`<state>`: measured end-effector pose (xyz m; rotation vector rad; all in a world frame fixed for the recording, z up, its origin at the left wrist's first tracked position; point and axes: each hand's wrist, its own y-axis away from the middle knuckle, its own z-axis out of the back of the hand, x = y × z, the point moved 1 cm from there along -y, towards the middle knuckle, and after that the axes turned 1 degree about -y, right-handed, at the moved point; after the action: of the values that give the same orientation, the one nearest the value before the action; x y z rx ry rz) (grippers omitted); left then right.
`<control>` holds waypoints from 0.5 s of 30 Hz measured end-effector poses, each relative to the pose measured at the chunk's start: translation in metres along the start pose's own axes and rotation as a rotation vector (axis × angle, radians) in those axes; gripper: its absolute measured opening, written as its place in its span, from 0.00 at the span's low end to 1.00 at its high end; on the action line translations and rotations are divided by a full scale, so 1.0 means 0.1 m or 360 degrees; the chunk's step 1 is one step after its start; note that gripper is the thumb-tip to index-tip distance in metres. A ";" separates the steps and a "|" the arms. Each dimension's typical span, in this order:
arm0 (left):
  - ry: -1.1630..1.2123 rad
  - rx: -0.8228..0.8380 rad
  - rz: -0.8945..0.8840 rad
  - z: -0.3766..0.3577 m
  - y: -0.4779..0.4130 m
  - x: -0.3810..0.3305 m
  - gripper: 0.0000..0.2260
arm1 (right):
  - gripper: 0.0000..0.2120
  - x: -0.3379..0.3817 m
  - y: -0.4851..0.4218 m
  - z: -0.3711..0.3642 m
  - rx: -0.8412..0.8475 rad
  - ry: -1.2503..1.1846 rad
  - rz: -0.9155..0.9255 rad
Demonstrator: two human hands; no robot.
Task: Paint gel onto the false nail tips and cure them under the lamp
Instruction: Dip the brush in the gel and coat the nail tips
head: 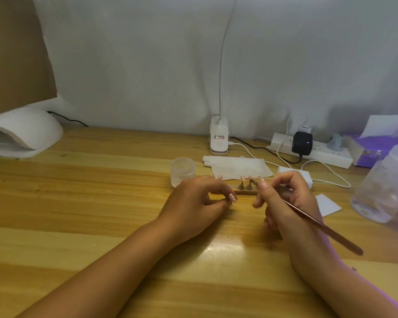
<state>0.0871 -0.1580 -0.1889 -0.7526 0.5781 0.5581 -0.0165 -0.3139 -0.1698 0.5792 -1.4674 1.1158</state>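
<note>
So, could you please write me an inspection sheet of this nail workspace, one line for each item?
Surface: wooden table, with a glare patch between the forearms.
Job's things: nail tips on a stand; brush; clear jar; white cure lamp at far left.
Clutter: paper wipes, white block, white card, plastic bottle, purple tissue pack.
Grips: left hand curled at the stand's left end, hold unclear; right hand holds the brush, bristles at the nail tips.
Cables: black lead behind the cure lamp; white lead loops from the power strip.
Surroundings: grey cloth backdrop, cardboard, clip desk lamp.
</note>
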 end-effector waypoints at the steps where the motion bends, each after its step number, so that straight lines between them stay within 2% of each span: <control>1: -0.0005 -0.0016 -0.0001 0.00 0.00 0.00 0.05 | 0.04 0.02 0.00 -0.01 -0.0011 0.0044 0.0051; 8: -0.0061 0.0016 -0.0071 0.00 0.02 -0.04 0.05 | 0.09 0.00 0.02 -0.05 0.0085 0.0397 0.0281; 11: -0.0184 0.0020 -0.0114 0.01 0.03 -0.07 0.07 | 0.17 -0.06 0.00 -0.06 0.0150 0.0400 0.0305; 15: -0.0266 -0.0003 -0.0105 0.00 0.04 -0.12 0.12 | 0.21 -0.10 -0.01 -0.08 0.0262 0.0387 0.0344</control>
<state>0.0759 -0.1589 -0.1827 -0.7162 0.3968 0.5547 -0.0095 -0.3102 -0.1795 0.3870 -1.2555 1.4339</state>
